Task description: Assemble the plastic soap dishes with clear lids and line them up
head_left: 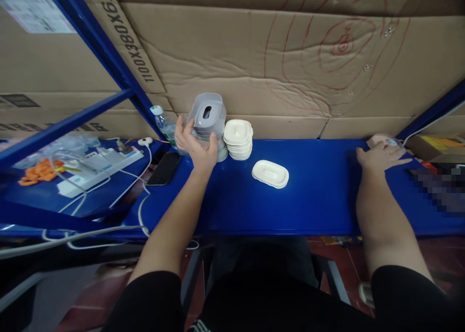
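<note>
My left hand [198, 145], fingers spread, is at the near left side of a stack of translucent grey plastic covers [209, 114]; whether it touches them I cannot tell. Right of that stack stands a pile of cream-coloured moulded lids [238, 132]. A separate cream lid [271, 173] lies flat on the blue table [305, 206], between my arms. Far to the right, my right hand [381, 157] has its fingers apart, over or against a pale translucent item [385, 141] with a small round label; the hand partly hides it.
A capped plastic bottle [165, 124] and a black phone [164, 168] are left of the covers. Further left are a white power strip [100, 170], loose cables and orange pieces [41, 171]. Cardboard [225, 51] backs the table; a box [441, 148] stands at the right.
</note>
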### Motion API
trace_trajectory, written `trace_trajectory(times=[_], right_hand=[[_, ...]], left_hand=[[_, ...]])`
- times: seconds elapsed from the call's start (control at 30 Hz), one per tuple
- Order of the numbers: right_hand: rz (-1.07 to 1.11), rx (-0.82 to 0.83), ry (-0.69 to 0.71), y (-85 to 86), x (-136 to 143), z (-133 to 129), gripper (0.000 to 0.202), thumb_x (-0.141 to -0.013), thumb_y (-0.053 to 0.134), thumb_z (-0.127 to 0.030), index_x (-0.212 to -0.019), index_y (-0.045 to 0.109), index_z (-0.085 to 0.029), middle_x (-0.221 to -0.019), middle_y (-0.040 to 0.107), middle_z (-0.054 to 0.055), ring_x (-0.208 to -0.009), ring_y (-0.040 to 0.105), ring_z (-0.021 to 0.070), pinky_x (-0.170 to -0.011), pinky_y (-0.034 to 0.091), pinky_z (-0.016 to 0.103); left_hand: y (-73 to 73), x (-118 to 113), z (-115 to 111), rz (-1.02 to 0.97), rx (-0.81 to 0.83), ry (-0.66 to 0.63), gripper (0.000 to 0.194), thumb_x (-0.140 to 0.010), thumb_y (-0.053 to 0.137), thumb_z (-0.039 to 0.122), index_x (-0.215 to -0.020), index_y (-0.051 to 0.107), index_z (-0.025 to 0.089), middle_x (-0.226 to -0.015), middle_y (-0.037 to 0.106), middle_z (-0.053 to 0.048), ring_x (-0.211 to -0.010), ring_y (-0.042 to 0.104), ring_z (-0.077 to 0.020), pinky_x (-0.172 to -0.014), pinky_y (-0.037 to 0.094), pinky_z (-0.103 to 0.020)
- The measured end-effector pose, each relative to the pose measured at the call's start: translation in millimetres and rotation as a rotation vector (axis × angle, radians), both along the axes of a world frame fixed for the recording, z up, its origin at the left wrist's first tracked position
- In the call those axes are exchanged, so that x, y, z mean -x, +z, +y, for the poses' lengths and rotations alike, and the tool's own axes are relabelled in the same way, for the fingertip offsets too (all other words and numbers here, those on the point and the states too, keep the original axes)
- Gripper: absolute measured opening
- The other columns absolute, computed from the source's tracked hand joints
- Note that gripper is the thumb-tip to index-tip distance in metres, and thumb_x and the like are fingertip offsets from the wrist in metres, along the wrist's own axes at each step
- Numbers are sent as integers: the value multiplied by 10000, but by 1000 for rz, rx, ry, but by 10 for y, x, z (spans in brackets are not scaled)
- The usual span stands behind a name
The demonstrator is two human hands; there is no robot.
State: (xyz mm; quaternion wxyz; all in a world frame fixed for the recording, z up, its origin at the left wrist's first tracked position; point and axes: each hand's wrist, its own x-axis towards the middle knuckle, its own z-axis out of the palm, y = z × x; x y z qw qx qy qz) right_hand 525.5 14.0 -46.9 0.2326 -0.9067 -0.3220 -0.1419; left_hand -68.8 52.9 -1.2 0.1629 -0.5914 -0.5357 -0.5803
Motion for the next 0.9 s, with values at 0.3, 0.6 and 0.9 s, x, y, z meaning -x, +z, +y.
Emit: trace_trajectory(times=[0.3, 0.6, 0.9], right_hand=[[-33, -27, 88, 8, 86, -48, 829, -970, 574, -524, -1639, 390, -71, -1715, 267, 360, -1586, 105, 487, -1145, 131, 767], [23, 39, 240, 176, 483, 66, 737, -911, 657, -572, -1468, 553, -102, -1500, 526, 317, -1352, 461, 446, -1095, 351, 638], [-66, 74, 410, 269, 856, 88, 566, -887, 657, -655, -1226, 687, -203, -1341, 643, 233, -1188, 576, 408, -969, 455, 512]], left_hand=[[20, -48, -100, 222, -185, -148, 413, -910, 678, 452, -1239, 651, 204, -1396, 658, -186, -1322, 606, -366, -1133, 414, -590], [-88, -783, -549, 855, 233, -848, 396, -1051, 592, 511, -1191, 763, 183, -1227, 790, -108, -1082, 722, -256, -931, 533, -404], [-303, -857, -524, 929, 487, -1002, 519, -837, 817, 688, -1030, 786, 207, -1437, 718, -117, -1302, 684, -295, -1089, 480, -453]])
